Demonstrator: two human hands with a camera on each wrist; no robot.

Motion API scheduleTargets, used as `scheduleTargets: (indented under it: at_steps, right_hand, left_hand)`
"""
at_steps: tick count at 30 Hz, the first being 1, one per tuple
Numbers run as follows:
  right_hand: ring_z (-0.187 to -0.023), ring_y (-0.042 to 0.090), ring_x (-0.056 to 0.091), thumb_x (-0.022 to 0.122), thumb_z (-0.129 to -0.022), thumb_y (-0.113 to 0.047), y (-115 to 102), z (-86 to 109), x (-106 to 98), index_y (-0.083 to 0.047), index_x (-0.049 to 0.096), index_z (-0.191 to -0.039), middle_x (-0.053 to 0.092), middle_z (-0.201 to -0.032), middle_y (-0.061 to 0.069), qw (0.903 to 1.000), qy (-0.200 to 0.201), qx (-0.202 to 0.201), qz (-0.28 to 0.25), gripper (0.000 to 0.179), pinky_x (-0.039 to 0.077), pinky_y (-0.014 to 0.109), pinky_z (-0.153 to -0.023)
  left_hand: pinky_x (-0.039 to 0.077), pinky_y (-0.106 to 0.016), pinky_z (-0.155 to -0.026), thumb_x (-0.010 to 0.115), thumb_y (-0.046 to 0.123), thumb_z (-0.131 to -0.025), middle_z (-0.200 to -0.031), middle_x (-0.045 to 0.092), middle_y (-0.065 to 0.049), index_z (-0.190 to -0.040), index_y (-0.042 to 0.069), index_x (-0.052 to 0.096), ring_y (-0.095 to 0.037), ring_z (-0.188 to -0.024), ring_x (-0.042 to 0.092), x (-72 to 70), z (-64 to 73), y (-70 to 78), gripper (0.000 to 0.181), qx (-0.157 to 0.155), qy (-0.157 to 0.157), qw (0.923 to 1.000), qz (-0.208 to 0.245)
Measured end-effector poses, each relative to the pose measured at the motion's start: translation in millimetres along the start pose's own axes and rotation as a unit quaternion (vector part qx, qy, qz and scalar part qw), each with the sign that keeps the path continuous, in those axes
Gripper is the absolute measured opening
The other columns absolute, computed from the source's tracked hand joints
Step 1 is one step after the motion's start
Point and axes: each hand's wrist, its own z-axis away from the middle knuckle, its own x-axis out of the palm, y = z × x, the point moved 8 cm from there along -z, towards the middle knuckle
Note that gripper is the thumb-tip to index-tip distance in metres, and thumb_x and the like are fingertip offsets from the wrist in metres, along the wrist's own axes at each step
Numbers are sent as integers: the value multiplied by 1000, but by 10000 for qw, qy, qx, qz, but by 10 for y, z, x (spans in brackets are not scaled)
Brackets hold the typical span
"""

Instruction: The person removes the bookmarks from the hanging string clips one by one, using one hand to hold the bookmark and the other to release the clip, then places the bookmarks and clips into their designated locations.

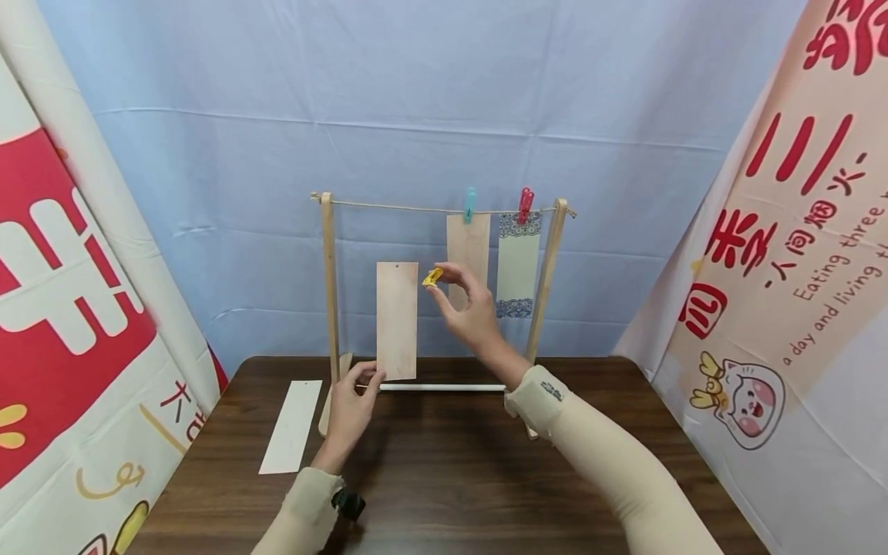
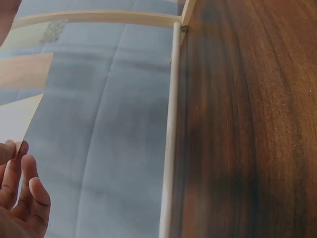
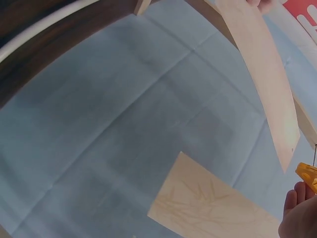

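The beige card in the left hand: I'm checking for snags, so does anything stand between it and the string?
In the head view, nothing visible stands between the held card and the string. The right hand, pinching a yellow clip, is to the card's right.

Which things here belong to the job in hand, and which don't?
Job, likely: held card, yellow clip, string, wooden frame, blue clip, red clip, hung beige card, hung patterned card, loose white card.

Apparently incidental: blue cloth, left banner, right banner.

Bright, even head view, soft shadow on the tabletop (image 1: 486,486), dimmer wrist views, bowed lines, perhaps slight blur
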Motion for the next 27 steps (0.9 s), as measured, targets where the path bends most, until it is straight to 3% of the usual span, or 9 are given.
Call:
scheduleTargets:
  at_steps: [7,16,27]
  right_hand:
    - [-106,37,64,71,-88,9,4,111,-20,6,59,-125,65,-113,24,9999,15,167,-29,40,49,49,-97]
    - [-104,38,64,70,-88,9,73,290,-57,5,59,-126,65,-113,25,9994,26,323,-147,39,50,52,-95]
    - [-104,40,63,69,-88,12,187,553,-113,7,58,-126,63,-114,27,9982,26,544,-248,40,50,53,-95]
  left_hand:
    - [51,-20,-64,73,19,-94,-84,73,-6,-103,11,74,-17,-70,65,-24,36,-31,12,12,12,10000,41]
    - [45,-21,-59,74,18,-93,-80,69,4,-103,13,73,-12,-68,61,-41,120,-85,12,-9,52,9998,-166]
    - [50,-21,-63,73,19,-93,-86,72,-4,-104,14,72,-12,-70,63,-49,217,-143,12,-174,-21,9996,-236]
